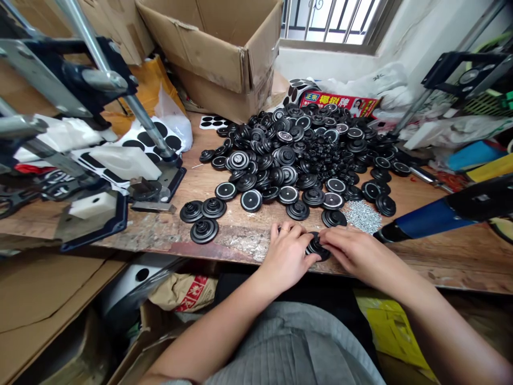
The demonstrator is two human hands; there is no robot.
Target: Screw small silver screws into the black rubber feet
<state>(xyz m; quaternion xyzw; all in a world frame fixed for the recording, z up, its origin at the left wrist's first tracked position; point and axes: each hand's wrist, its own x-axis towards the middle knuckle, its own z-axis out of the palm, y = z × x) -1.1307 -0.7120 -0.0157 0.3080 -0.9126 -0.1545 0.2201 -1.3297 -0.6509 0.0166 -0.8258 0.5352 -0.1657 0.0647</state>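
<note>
Near the table's front edge, a black stepped disc point(316, 247) lies between my two hands. My left hand point(285, 254) curls against its left side, with the thumb at the near rim. From the right, my right hand point(355, 247) has its bent fingers pinched at the disc's top; whatever small part may be in those fingertips is hidden. Just beyond my hands another black disc point(334, 217) lies on the wood, beside a heap of small silver screws point(364, 215). Three black stepped discs point(204, 230) sit together to the left of my hands.
A large pile of black discs point(280, 155) covers the table's middle. A blue and black power screwdriver point(425, 219) points in from the right. Metal presses point(156, 139) stand at the left. An open cardboard box point(216, 59) is behind, and a red printed carton point(340, 103) lies near the window.
</note>
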